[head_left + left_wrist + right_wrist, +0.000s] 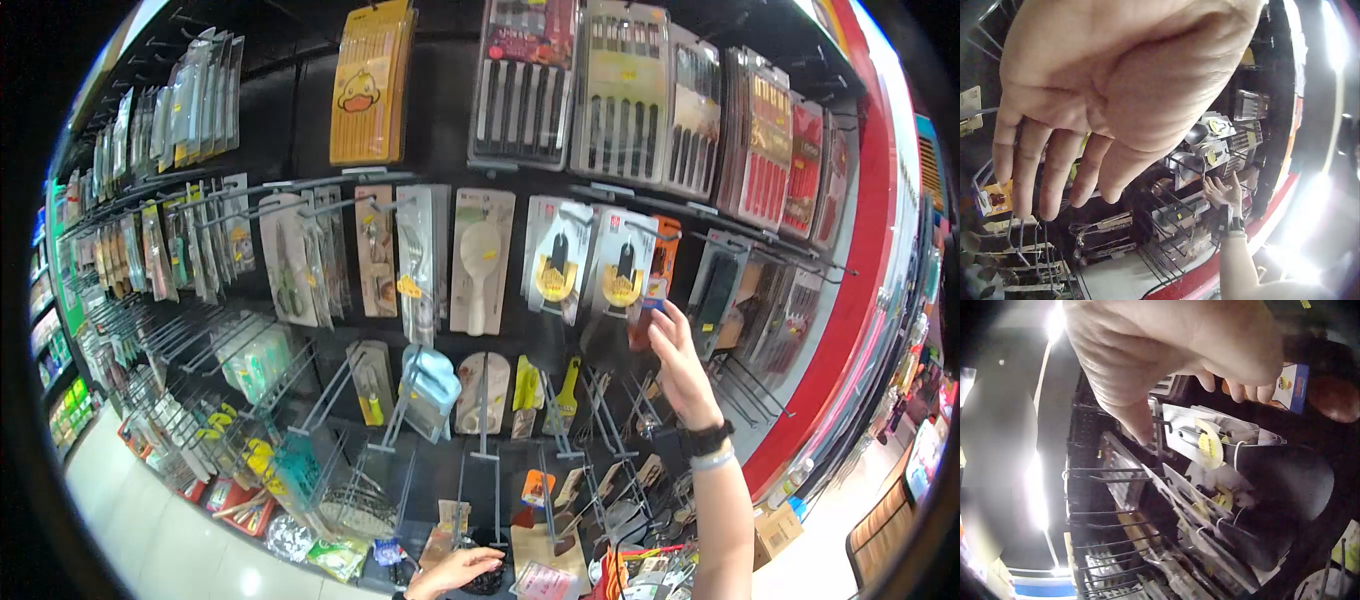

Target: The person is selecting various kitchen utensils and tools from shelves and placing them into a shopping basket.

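My right hand (pixel 685 370) is raised at the right of the rack, its fingertips by a blue-and-white card (pixel 655 293) on a hanging item. In the right wrist view the thumb of that hand (pixel 1179 356) stands apart from the fingers, whose tips are at the edge of the card (pixel 1291 387); whether they touch it I cannot tell. Black utensils on white cards (pixel 620 265) hang just left of it. Low in the head view is my left hand (pixel 458 573), holding nothing; its fingers (pixel 1054 169) hang extended in the left wrist view.
Packaged chopsticks (pixel 372 85) and knives or cutlery (pixel 525 100) hang along the top. Metal hooks (pixel 485 455) jut out below. A white rice paddle (pixel 482 260) hangs mid-rack. Goods fill the bottom, with a red panel (pixel 815 370) at the right and a cardboard box (pixel 775 535) below.
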Demonstrator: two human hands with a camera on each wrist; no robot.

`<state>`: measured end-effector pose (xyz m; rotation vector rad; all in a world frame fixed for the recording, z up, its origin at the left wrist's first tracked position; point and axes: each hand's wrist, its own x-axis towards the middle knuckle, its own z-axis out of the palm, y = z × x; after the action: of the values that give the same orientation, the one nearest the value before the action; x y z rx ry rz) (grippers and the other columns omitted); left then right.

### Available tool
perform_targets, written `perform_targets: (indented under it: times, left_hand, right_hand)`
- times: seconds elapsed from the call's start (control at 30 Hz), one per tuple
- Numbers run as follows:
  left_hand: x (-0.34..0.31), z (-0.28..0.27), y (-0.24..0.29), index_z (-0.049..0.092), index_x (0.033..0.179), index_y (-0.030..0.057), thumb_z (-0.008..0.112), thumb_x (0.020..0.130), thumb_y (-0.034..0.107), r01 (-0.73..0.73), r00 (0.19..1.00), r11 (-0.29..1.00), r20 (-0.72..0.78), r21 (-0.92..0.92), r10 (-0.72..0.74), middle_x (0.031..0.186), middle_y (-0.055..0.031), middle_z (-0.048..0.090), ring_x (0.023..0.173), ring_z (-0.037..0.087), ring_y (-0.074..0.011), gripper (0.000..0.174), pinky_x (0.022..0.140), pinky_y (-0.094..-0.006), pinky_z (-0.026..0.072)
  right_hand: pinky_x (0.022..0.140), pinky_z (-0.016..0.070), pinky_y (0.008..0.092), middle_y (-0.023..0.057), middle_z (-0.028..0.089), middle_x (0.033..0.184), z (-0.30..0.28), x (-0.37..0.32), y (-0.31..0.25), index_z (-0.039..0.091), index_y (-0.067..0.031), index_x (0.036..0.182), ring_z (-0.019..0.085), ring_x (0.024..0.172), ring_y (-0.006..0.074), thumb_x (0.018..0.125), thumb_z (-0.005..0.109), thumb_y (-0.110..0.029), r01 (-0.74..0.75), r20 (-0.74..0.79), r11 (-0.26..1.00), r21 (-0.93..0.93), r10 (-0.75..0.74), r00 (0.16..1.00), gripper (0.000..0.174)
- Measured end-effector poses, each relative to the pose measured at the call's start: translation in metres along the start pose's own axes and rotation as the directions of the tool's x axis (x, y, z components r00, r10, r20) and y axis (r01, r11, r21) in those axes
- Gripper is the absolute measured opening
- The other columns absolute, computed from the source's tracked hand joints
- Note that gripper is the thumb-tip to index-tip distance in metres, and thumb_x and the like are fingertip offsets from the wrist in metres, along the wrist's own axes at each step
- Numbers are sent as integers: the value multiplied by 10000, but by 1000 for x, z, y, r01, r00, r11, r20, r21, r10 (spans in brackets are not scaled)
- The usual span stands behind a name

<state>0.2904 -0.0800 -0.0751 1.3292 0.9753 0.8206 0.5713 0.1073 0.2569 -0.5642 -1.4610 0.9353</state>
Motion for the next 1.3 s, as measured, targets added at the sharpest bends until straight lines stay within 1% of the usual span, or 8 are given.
perform_targets:
  times: [0.1, 0.17, 0.33, 0.57, 0.77, 1.13, 1.2, 1.3]
  left_hand:
    - [-8, -3, 14, 528, 1202, -24, 495, 952, 179, -41, 998, 996, -43, -78, 38, 1076, -85, 616, 1004, 579, -138, 324, 872, -256, 444]
    - [-17, -3, 38, 624, 1080, 46, 573, 891, 141, -122, 975, 991, -180, 50, 129, 854, -5, 633, 758, 546, -54, 217, 658, -194, 428]
    - [-22, -17, 53, 631, 1049, 54, 578, 889, 162, -118, 975, 992, -186, 36, 123, 810, 44, 621, 647, 503, -23, 200, 536, -175, 371]
    - [-25, -37, 55, 598, 1096, 54, 566, 903, 173, -109, 985, 984, -148, -139, 88, 823, 15, 633, 637, 522, -24, 229, 513, -159, 370]
    - [-24, -44, 73, 610, 1080, 69, 560, 905, 168, -113, 987, 948, -140, -296, 74, 840, 12, 643, 651, 549, -28, 207, 500, -147, 367]
    - [14, -38, 29, 630, 1040, 44, 565, 890, 150, -164, 986, 961, -68, -222, 153, 857, -24, 661, 744, 580, -82, 195, 598, -213, 441]
    - [25, -40, 17, 537, 1174, -36, 479, 955, 159, 11, 995, 969, 99, -247, 14, 1067, -110, 617, 1000, 587, -169, 299, 875, -273, 450]
    - [28, -27, 29, 538, 1157, -50, 464, 958, 145, 11, 996, 971, 89, -238, 10, 1061, -135, 616, 996, 591, -191, 288, 876, -288, 454]
  right_hand:
    - [1021, 304, 354, 194, 297, 1406, 9, 43, 6, 111, -65, 1429, 316, 1294, 248, 810, 693, -227, 22, -27, 999, -40, -23, 999, 865]
    - [995, 339, 362, 177, 365, 1356, 14, 65, 11, 111, -72, 1430, 391, 1234, 248, 787, 716, -193, 64, -68, 998, -6, -64, 996, 892]
    - [967, 365, 351, 59, 484, 1217, 21, 88, 16, 336, -88, 1308, 458, 1136, 181, 784, 718, -154, -49, 21, 974, 219, 46, 999, 652]
    - [894, 426, 323, 29, 571, 1066, 20, 96, 23, 499, -90, 1140, 528, 1025, 144, 816, 688, -177, -41, -25, 990, 132, 44, 999, 384]
    - [858, 452, 320, 29, 558, 1110, 20, 98, 14, 464, -85, 1213, 548, 1011, 156, 770, 717, -129, -88, 18, 978, 189, 86, 996, 512]
    - [839, 486, 319, 52, 602, 1055, 25, 65, -16, 512, -40, 1135, 601, 932, 159, 780, 681, -64, -23, -21, 989, 146, 26, 999, 394]
    - [830, 489, 301, 58, 614, 1050, 24, 53, -27, 500, -42, 1135, 612, 925, 157, 744, 711, -22, -24, -50, 985, 173, 33, 998, 445]
    - [831, 486, 302, 49, 612, 1055, 25, 28, -49, 503, -45, 1142, 607, 932, 155, 741, 713, -19, -13, -51, 990, 142, 21, 998, 453]
